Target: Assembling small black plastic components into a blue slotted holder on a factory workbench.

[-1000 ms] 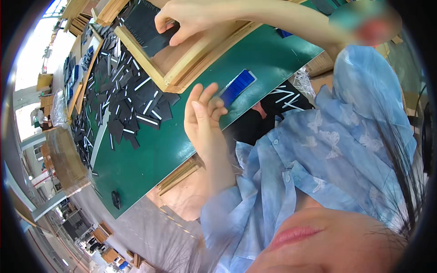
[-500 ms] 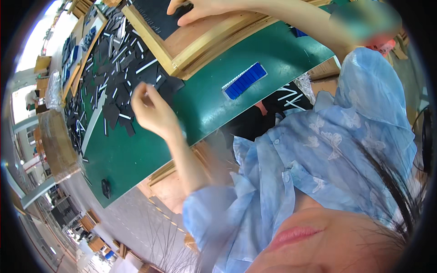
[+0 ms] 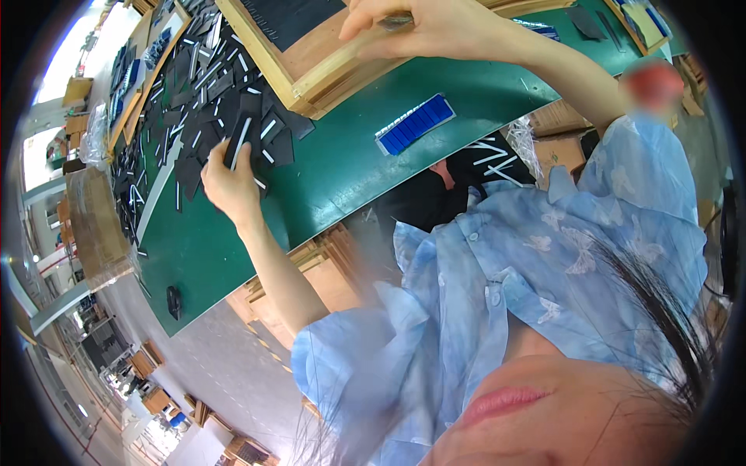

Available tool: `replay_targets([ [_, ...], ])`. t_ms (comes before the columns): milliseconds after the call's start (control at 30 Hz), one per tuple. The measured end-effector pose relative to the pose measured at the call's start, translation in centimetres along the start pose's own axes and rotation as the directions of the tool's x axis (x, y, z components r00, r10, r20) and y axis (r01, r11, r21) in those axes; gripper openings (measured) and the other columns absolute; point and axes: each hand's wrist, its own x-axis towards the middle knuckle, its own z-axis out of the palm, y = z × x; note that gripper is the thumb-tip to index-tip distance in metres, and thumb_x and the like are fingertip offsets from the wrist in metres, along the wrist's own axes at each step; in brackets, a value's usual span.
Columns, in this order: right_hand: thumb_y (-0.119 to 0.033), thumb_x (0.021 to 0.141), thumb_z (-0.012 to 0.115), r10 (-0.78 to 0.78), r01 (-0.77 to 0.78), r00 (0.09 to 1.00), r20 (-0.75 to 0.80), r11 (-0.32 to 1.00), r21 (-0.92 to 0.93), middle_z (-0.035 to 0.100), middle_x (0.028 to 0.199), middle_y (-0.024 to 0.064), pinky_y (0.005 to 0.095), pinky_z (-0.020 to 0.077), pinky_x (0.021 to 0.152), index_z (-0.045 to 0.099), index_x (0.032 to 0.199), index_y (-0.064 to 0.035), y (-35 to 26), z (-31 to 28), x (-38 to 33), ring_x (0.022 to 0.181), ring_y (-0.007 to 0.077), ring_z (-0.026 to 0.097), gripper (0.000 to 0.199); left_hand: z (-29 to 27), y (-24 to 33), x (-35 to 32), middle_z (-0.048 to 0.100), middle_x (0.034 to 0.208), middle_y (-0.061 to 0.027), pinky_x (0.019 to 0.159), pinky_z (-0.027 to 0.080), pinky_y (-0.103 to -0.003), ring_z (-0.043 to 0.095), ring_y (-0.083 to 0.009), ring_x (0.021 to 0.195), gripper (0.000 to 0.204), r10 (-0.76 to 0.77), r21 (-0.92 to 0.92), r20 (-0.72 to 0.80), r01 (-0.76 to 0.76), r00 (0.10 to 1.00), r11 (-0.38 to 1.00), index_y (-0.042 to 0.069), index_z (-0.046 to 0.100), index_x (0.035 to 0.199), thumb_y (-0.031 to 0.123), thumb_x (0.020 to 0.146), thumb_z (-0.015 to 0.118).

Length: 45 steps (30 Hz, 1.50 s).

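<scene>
Black piece (image 3: 242, 141): white-striped one, at the near edge of the loose pile (image 3: 198, 105)
Left hand (image 3: 231, 186): thumb and fingers nearly together, looks like a light pinch on it
Left-hand pick: taking one piece, I'd say; next move wants a clean lift without dragging neighbours along
Right hand (image 3: 412, 33): farther off above the wooden frame (image 3: 315, 97), fingers half curled, gap showing, can't tell if it's holding anything
</scene>
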Motion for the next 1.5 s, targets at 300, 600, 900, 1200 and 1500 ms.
replay_targets([
  [300, -0.025, 0.073, 0.071, -0.018, 0.015, 0.999, 0.032, 0.996, 0.087, 0.064, 0.084, 0.0096, 0.0322, 0.0470, 0.070, 0.064, 0.088, -0.0024, -3.6, 1.9, -0.6, 0.078, 0.0213, 0.062, 0.028, -4.1, 11.3, -6.8, 0.066, 0.085, -0.0115, 0.071, 0.051, -0.024, 0.064, -0.0155, 0.075, 0.020, -0.063, -0.679, 0.229, 0.206, 0.971, 0.705, -0.009, 0.061, 0.099, 0.000, 0.082, 0.066],
  [600, -0.028, 0.076, 0.070, -0.123, 0.122, 0.992, 0.000, 0.987, -0.102, 0.062, 0.089, 0.0073, 0.0363, 0.0455, 0.074, 0.056, 0.096, -0.0087, -3.3, 1.5, -3.1, 0.085, 0.0273, 0.059, 0.031, -3.9, 16.0, -10.2, 0.065, 0.075, -0.0119, 0.055, 0.047, -0.021, 0.059, -0.0121, 0.061, 0.021, -0.230, -0.853, 0.331, 0.394, 0.915, 0.341, -0.008, 0.060, 0.104, 0.008, 0.090, 0.058],
  [900, -0.024, 0.076, 0.061, -0.510, 0.543, 0.835, 0.208, 0.699, -0.465, 0.052, 0.083, 0.0024, 0.0319, 0.0430, 0.074, 0.053, 0.089, -0.0120, -2.6, 2.3, -7.1, 0.085, 0.0206, 0.053, 0.020, -2.1, 16.5, -9.2, 0.065, 0.087, -0.0148, 0.056, 0.049, -0.023, 0.061, -0.0136, 0.062, 0.025, -0.205, -0.884, 0.417, 0.447, 0.886, 0.134, -0.009, 0.058, 0.104, 0.013, 0.094, 0.052],
  [1200, -0.026, 0.072, 0.059, -0.504, 0.524, 0.848, 0.165, 0.751, -0.403, 0.048, 0.076, 0.0034, 0.0315, 0.0408, 0.067, 0.049, 0.078, -0.0100, -2.0, 2.2, -8.3, 0.079, 0.0217, 0.052, 0.020, -1.0, 16.1, -10.1, 0.064, 0.088, -0.0145, 0.055, 0.046, -0.022, 0.059, -0.0118, 0.063, 0.025, -0.279, -0.859, 0.419, 0.477, 0.864, 0.187, -0.009, 0.059, 0.103, 0.013, 0.093, 0.052],
  [1500, -0.015, 0.068, 0.073, -0.021, 0.034, 0.994, 0.106, 0.991, -0.131, 0.053, 0.091, -0.0011, 0.0341, 0.0475, 0.061, 0.063, 0.088, -0.0146, 2.4, 2.4, -10.4, 0.077, 0.0209, 0.059, 0.023, -1.4, 13.1, -11.4, 0.062, 0.083, -0.0148, 0.056, 0.045, -0.023, 0.055, -0.0158, 0.061, 0.020, -0.389, -0.896, 0.154, 0.294, 0.908, 0.333, -0.004, 0.054, 0.105, 0.012, 0.094, 0.049],
])
